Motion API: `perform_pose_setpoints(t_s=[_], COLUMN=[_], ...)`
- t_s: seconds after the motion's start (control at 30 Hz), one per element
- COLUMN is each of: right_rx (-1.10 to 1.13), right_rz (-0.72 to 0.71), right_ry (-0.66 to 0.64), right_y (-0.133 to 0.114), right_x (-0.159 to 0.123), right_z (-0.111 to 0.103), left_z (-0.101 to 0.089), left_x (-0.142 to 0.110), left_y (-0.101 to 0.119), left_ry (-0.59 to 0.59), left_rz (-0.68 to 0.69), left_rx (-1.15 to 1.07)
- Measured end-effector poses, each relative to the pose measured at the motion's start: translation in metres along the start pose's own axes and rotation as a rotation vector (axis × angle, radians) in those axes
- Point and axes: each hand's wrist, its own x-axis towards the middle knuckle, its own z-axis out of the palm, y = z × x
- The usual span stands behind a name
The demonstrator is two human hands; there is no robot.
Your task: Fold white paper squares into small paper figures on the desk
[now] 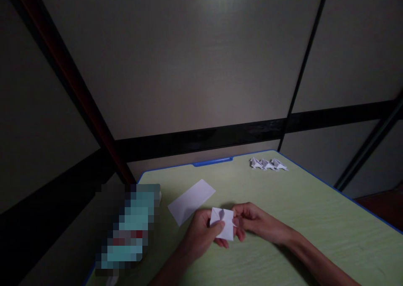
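A small white folded paper (pixel 227 232) is held up just above the table, with creases and a raised flap near its top. My left hand (pixel 201 231) grips it from the left, thumb pressed on its face and fingers behind. At its right edge, my right hand (pixel 250 219) pinches a corner or flap between thumb and fingers. Left of the hands a plain white paper strip (pixel 192 200) lies flat on the table. Several folded white paper figures (pixel 267 164) stand in a row near the far right edge.
The light green table (pixel 315 219) has a blue rim and a blue handle-like strip (pixel 212 162) at its far edge. A pixelated, blurred object (pixel 135 223) lies on the left side. Behind the table rise grey panels (pixel 201 68) with a black band.
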Motion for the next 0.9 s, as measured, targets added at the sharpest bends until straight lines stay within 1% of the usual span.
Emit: perform_pose_setpoints(t_s=[0.23, 0.3, 0.43, 0.67, 0.77, 0.9], right_rx=[-0.015, -0.013, -0.015, 0.032, 0.031, -0.065], right_rz=[-0.04, -0.048, -0.059, -0.051, -0.033, -0.028], right_ry=[0.059, 0.064, 0.089, 0.093, 0.145, 0.241], right_y=[0.003, 0.004, 0.005, 0.005, 0.004, 0.005], right_x=[0.002, 0.002, 0.002, 0.005, 0.005, 0.006], right_z=[0.0, 0.0, 0.0, 0.004, 0.007, 0.011], left_z=[-0.002, -0.002, 0.0, 0.001, 0.003, 0.005], left_x=[0.0, 0.0, 0.002, 0.002, 0.001, 0.0], left_y=[-0.002, -0.002, -0.001, -0.004, -0.008, -0.008], left_ry=[0.002, 0.021, 0.091, 0.096, 0.121, 0.168], left_rz=[0.023, 0.018, 0.018, 0.078, 0.079, 0.058], left_rx=[-0.084, -0.098, -0.085, -0.034, -0.02, -0.006])
